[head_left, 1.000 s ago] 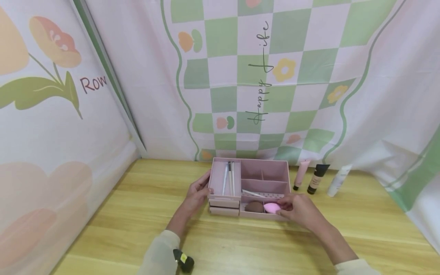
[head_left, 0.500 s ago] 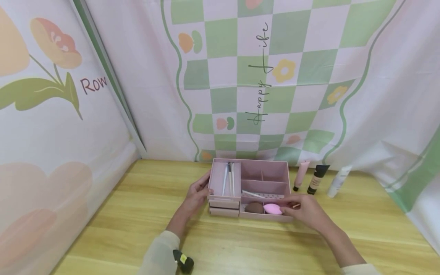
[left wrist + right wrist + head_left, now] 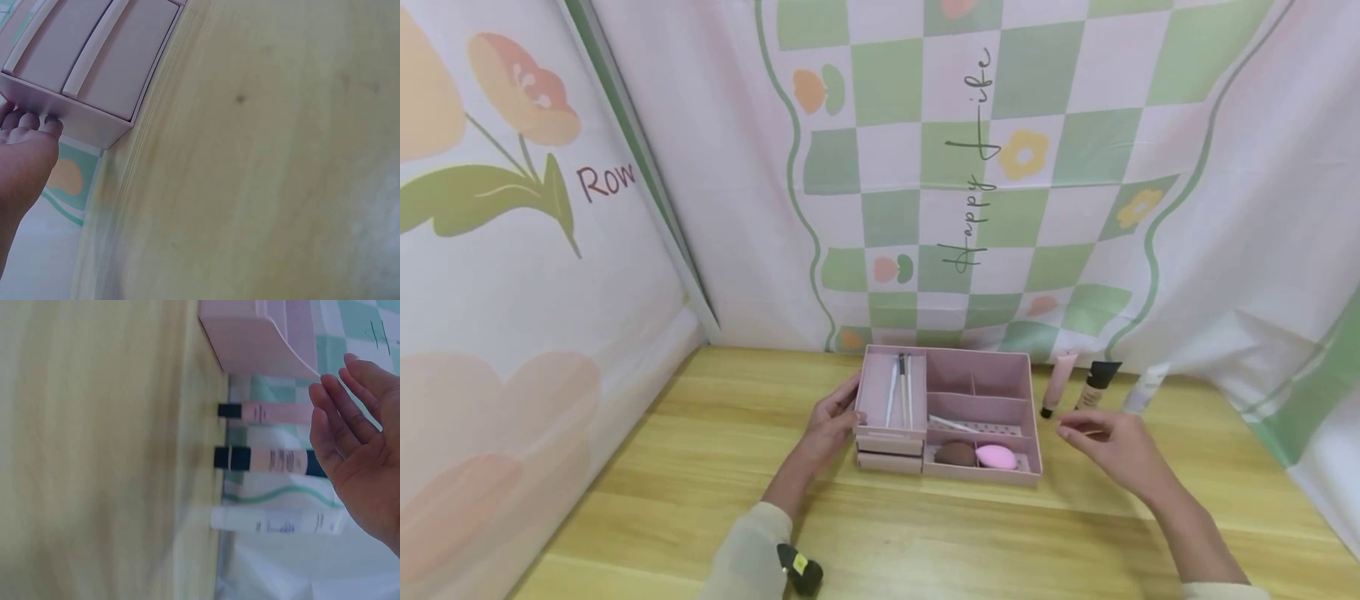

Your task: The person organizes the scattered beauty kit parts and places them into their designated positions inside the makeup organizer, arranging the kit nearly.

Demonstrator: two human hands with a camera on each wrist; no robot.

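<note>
see pink sponge, in front right compartment of box, only from head view. find left hand gripping box side, right hand relaxed, empty, now drawn back from sponge to near tubes.

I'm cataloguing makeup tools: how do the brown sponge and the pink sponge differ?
The brown sponge is dark; the pink sponge is bright. The brown sponge looks rounder, the pink sponge more tapered. In the head view, the brown sponge lies left, the pink sponge right. Both lie in the front of the pink organizer.
</note>
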